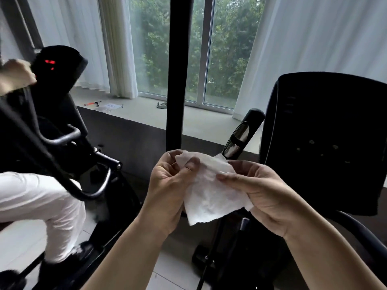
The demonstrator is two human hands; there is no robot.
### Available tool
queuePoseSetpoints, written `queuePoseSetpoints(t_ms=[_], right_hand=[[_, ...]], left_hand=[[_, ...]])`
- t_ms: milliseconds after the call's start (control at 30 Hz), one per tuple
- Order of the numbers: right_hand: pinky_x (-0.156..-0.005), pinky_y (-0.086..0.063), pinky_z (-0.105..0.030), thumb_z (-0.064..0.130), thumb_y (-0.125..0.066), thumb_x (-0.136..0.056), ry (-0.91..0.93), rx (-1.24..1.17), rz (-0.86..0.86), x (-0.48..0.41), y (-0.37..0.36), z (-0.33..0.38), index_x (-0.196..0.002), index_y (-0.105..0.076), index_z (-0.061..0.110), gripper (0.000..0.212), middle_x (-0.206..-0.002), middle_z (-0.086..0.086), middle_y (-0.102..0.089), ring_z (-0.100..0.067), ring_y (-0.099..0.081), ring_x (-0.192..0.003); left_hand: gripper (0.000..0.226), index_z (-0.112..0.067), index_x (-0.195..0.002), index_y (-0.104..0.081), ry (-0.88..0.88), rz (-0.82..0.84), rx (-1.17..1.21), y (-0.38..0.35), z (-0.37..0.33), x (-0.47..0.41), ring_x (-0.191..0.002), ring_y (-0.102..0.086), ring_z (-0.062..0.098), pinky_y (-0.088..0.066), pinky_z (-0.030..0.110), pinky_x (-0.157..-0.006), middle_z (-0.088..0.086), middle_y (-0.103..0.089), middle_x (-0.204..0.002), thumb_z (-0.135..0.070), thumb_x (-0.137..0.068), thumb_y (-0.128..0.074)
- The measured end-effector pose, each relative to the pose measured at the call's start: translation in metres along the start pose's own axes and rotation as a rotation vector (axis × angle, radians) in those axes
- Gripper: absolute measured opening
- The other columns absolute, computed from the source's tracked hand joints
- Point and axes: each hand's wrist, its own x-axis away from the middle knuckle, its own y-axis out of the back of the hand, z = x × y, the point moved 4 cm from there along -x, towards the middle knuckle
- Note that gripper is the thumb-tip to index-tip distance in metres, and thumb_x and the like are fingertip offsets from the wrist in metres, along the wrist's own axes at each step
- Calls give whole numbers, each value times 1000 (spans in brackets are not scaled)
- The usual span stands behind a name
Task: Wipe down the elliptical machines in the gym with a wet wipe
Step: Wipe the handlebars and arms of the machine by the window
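Hands first: both are up at chest height with the wipe (209,195) stretched between them. The left hand (167,185) pinches its upper left edge between thumb and curled fingers, and the right hand (257,193) holds the right side, thumb laid on top and fingers tucked beneath. The sheet hangs crumpled, lower corner drooping, touching nothing but the hands. It looks to me like it is being spread or refolded to get a flat face before it meets the machine, so no wiping is under way at this moment. Just behind the hands rises a black bar (178,70), one of the elliptical's moving arms as I read it, and just to the right of it a short grip (240,135) with shiny metal pads, its lower end partly hidden by the wipe. Both are close enough to be the likely first surfaces. Further right stands the dark console (324,143), back turned this way. Over on the left, another person (41,201) in white trousers is on the neighbouring machine, whose display (50,63) glows red, so that one is best left for later. Beyond runs the sill (146,114) under the window (159,49), with a small orange tool (91,104) and a paper (109,107) lying on it, and white curtains (314,38) to either side.
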Motion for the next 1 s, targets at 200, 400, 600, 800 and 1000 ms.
queuePoseSetpoints(t_ms=[200,400,600,800,1000], right_hand=[[-76,-56,-39,6,-79,-78,142,-18,-258,5,10,2,-110,-72,8,33,-96,-12,-77,-22,-71,-83],[-67,-60,-35,17,-77,-85,-115,-149,-196,13,3,-29,-115,-70,11,31,-95,-11,-71,-24,-69,-81],[-86,-59,-41,9,-77,-80,-111,-276,-20,30,-17,-55,-131,-61,24,56,-109,-11,-76,-30,-73,-103],[-92,-59,-40,25,-77,-90,79,447,-221,29,-11,-65,-94,-79,30,7,-101,4,-75,-18,-72,-98],[-98,-47,-30,42,-73,-91,187,911,-85,24,-10,-70,-95,-75,39,6,-110,27,-62,2,-56,-111]], left_hand=[[42,-15,-109,-65,-24,-42,-71,14,-5,8,-73,-68,20,-58,33,-68,7,-72,-82,-4,-72,-84],[33,-20,-115,-76,12,158,-243,21,-5,25,-71,-63,17,-51,32,-73,4,-68,-75,-14,-83,-68],[33,-15,-98,-81,-116,-23,-382,32,-7,39,-90,-71,13,-56,26,-85,6,-78,-95,11,-93,-60],[31,-14,-95,-79,-175,14,-570,45,-7,48,-88,-75,15,-56,19,-77,4,-79,-90,14,-85,-71],[40,-48,-113,-69,-122,244,-1037,62,10,48,-132,-43,-5,-36,15,-105,-21,-46,-139,-50,-75,-83]])
